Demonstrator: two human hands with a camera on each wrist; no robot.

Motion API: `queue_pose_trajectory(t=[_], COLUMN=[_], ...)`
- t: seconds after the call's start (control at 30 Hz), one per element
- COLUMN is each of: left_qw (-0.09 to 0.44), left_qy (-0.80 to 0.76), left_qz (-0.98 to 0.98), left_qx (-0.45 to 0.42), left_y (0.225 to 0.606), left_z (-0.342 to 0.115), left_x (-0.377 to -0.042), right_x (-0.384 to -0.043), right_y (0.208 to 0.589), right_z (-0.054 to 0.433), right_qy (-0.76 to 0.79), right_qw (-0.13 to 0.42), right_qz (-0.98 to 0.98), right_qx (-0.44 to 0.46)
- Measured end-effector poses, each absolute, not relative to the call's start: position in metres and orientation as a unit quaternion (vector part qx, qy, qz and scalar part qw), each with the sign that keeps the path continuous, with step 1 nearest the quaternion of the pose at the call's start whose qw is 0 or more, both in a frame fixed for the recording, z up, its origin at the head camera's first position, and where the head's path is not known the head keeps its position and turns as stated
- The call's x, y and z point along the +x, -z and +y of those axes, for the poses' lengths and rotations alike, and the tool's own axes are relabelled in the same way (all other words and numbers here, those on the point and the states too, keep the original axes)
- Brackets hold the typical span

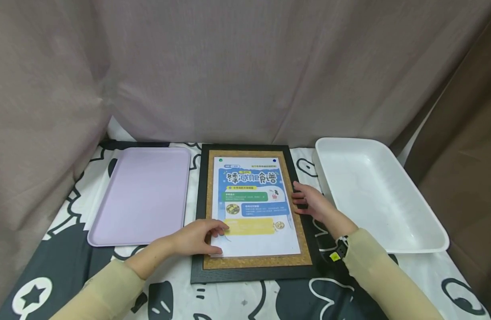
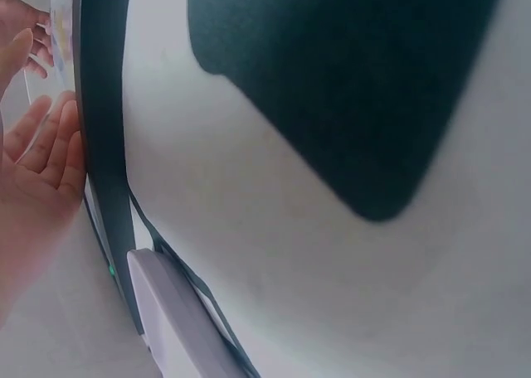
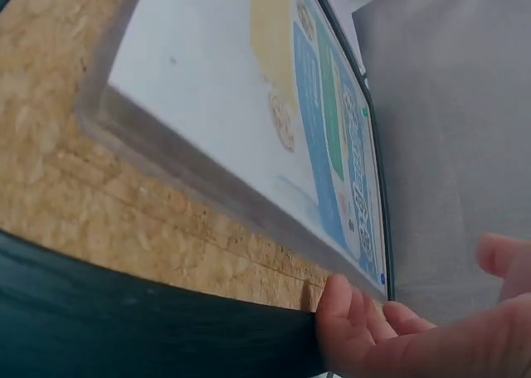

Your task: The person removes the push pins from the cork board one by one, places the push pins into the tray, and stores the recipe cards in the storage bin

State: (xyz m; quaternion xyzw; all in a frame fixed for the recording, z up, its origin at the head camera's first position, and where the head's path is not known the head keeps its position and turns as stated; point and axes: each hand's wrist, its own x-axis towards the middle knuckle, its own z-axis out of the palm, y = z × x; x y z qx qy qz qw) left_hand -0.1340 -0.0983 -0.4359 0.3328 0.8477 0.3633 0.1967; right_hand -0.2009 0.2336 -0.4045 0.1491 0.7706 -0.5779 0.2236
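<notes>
A printed sheet [image 1: 255,242] with blue, green and yellow blocks lies on a black-framed cork board [image 1: 305,260]. A green pushpin [image 1: 220,160] and a blue pushpin [image 1: 274,160] mark its top corners. My left hand [image 1: 195,237] is at the sheet's lower left edge, fingertips over the paper and thumb apart from them. On the other side, my right hand [image 1: 314,203] has its fingers at the board's right frame, beside the sheet. In the right wrist view its fingers [image 3: 336,307] touch the frame edge, and a grey shadow borders the sheet.
Left of the board lies a lilac tray [image 1: 143,191]. To the right stands a deep white tub [image 1: 383,191]. A black-and-white patterned cloth [image 1: 225,300] covers the table, and a grey-brown curtain [image 1: 213,71] hangs behind. My right wrist wears a dark band [image 1: 341,247].
</notes>
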Motion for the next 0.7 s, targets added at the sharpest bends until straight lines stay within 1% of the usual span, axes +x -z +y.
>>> queue_pose_trajectory(t=[0.17,0.33,0.47,0.7], left_qw=[0.200,0.202,0.208,0.221], left_qy=[-0.362,-0.355,-0.344,-0.314], left_qz=[0.848,0.849,0.850,0.859], left_qx=[0.332,0.336,0.340,0.338], left_y=[0.437,0.439,0.437,0.433], left_z=[-0.099,-0.098,-0.097,-0.094], left_x=[-0.135,-0.138,-0.140,-0.135], right_x=[-0.202,-0.200,-0.198,-0.200], right_y=[0.411,0.420,0.418,0.421], right_z=[0.235,0.236,0.235,0.233], right_qy=[0.503,0.424,0.414,0.410], right_qw=[0.240,0.231,0.221,0.231], right_qz=[0.823,0.873,0.881,0.881], right_qx=[0.111,0.069,0.059,0.060])
